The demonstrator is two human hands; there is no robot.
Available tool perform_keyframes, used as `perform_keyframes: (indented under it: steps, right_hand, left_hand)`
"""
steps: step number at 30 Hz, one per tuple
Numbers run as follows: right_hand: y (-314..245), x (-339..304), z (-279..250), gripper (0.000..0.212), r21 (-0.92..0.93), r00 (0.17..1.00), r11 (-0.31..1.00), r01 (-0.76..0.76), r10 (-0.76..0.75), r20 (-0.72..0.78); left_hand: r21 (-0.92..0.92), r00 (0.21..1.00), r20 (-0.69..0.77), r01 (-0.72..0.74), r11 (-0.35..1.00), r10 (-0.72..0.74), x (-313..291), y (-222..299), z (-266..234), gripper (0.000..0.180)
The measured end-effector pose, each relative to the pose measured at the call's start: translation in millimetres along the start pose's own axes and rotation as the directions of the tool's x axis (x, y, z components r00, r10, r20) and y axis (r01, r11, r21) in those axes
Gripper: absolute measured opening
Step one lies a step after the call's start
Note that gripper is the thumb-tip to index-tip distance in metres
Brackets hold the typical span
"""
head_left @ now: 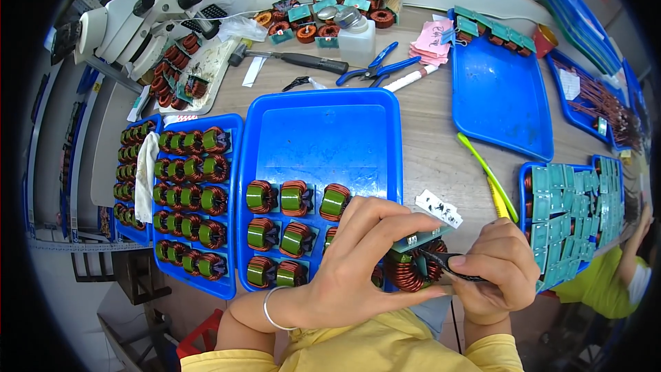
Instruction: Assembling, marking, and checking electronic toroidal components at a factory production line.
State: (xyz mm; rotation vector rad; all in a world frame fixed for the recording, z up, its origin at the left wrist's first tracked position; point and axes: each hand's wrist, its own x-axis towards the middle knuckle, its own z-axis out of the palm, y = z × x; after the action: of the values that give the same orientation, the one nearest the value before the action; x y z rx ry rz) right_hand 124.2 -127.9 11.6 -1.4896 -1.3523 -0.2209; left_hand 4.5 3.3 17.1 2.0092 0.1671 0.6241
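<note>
My left hand (pixel 348 262) grips a copper-wound toroidal coil (pixel 405 273) fixed to a small green circuit board (pixel 428 235), held up over the table's near edge. The board sits on the coil's upper side, between fingers and thumb. Closed around a slim black pointed tool (pixel 468 275) is my right hand (pixel 501 269), its tip reaching the coil's middle. The tip itself is hard to make out. Beyond the hands lies a white strip (pixel 441 209) with dark specks. Left of them, a blue tray (pixel 317 138) carries several coils with green bands (pixel 295 200), partly covered by my left hand.
More coil trays (pixel 234 186) stand at left, near a microscope (pixel 124 34). Blue pliers (pixel 379 65), a hammer (pixel 296 60) and a bottle (pixel 354 43) lie or stand farther back. At right are a blue tray (pixel 499 96), a green brush-like stick (pixel 487 176) and stacked green boards (pixel 561 213).
</note>
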Motion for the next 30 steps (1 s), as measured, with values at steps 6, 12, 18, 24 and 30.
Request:
perform_keyframes:
  steps: [6, 12, 18, 24, 30]
  right_hand:
    - [-4.3, 4.0, -2.2, 0.027, 0.004, 0.999, 0.999, -0.043, 0.043, 0.019]
    - [-5.2, 3.7, -2.1, 0.026, -0.008, 0.999, 0.999, -0.031, 0.031, 0.027]
    - [2.0, 0.1, 1.4, 0.025, 0.203, 0.998, 0.978, -0.052, 0.047, 0.030]
    - [16.7, -5.5, -1.3, 0.014, 0.312, 0.944, 0.943, -0.113, 0.200, -0.263]
    - [31.8, -4.2, -0.6, 0.016, 0.245, 0.931, 0.959, -0.146, 0.217, -0.292]
  left_hand:
    - [-0.005, 1.000, -0.002, -0.011, 1.000, 0.011, 0.4, -0.8, 0.3, 0.056]
    - [0.004, 1.000, 0.003, -0.014, 1.000, 0.014, -0.2, -2.1, 1.0, 0.056]
    - [0.025, 1.000, 0.003, -0.017, 1.000, 0.017, -1.8, -4.0, 2.5, 0.056]
    - [-0.099, 0.998, 0.048, 0.053, 0.994, -0.048, -1.9, -3.7, 1.6, 0.058]
    - [-0.287, 0.982, 0.171, 0.133, 0.949, -0.086, -4.5, -7.3, 2.3, 0.070]
